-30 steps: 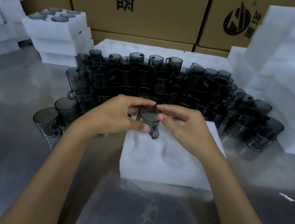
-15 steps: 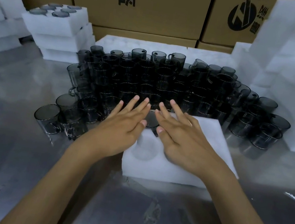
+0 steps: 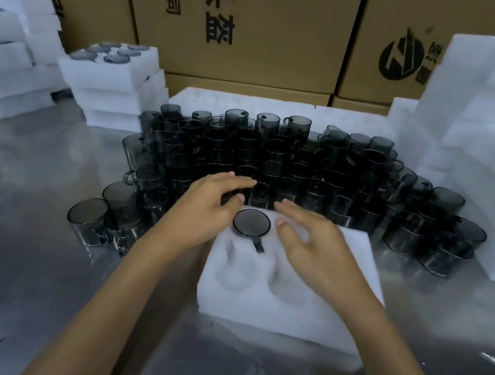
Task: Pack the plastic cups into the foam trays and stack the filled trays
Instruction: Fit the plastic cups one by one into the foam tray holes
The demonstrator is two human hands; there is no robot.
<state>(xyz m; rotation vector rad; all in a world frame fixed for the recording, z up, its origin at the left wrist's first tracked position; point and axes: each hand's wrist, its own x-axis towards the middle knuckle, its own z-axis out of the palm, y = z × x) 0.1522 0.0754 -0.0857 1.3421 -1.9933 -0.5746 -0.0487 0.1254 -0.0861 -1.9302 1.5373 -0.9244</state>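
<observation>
while one cup [image 3: 251, 223] already sits mouth-up in a far pocket of the foam tray [image 3: 284, 311], handle pointing toward the person, both hands float either side of it holding nothing. the left hand [image 3: 202, 212] hangs with fingers loosely bent just left of the rim, fingertips out over the nearest loose cups [image 3: 276, 166]. the right hand [image 3: 318, 248] hovers over the tray's far right part, fingers relaxed and spread, so whatever pocket is under it is hidden. the hands are apart, with the seated cup between them.

stuff that could go sideways from here imo:

- the loose cups are jammed together, some stacked, right against the tray's far edge. reaching in for the next one looks like a good way to bump neighbours and topple a bunch across the metal table [image 3: 32, 249].
- the near pockets are empty and the foam looks light, so a push on one corner might shift or tip the tray.
- the handle has its own slot, so a cup dropped in twisted probably won't sit flush, and then stacking it like the filled trays [image 3: 111, 73] at back left gets wobbly.
</observation>
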